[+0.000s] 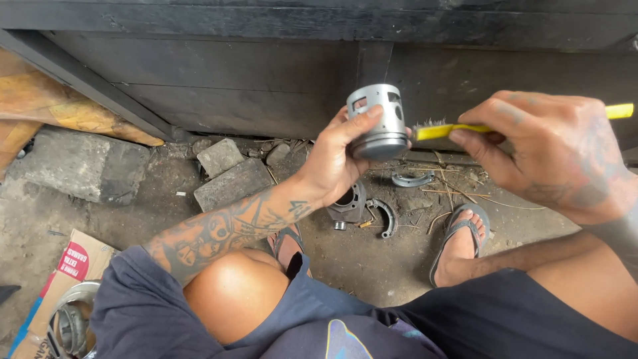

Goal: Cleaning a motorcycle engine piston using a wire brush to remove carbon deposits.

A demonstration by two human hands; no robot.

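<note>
A: Piston (pixel 380 119), grey metal, with cut-out windows in its skirt. It sits in the left hand (pixel 335 159), crown turned down and away, skirt up.

B: How is the grip on it?

A: The left grip is pinching the piston: thumb across the near side of the skirt, fingers wrapped behind, so most of them are hidden.

B: And the other hand?

A: The right hand (pixel 555 149) is pressed together around the handle of a yellow brush (pixel 465 128). Thumb and forefinger clamp the handle just behind the bristle end, and the tail of the handle sticks out past the far side of that grip.

B: Do brush and piston meet?

A: The pale bristles touch the ring band of the piston, just beside the left fingertips.

B: What lies under the grips?

A: Dirt floor (pixel 372 259). Directly below the left grip is a dark engine part with a round bore (pixel 347 203), and next to it a curved brake shoe (pixel 387 216). A second curved shoe (pixel 412 179) lies below the brush. A sandalled foot (pixel 460 242) rests below the right grip, and flat stones (pixel 232 183) lie well off from the left grip, past the forearm.
</note>
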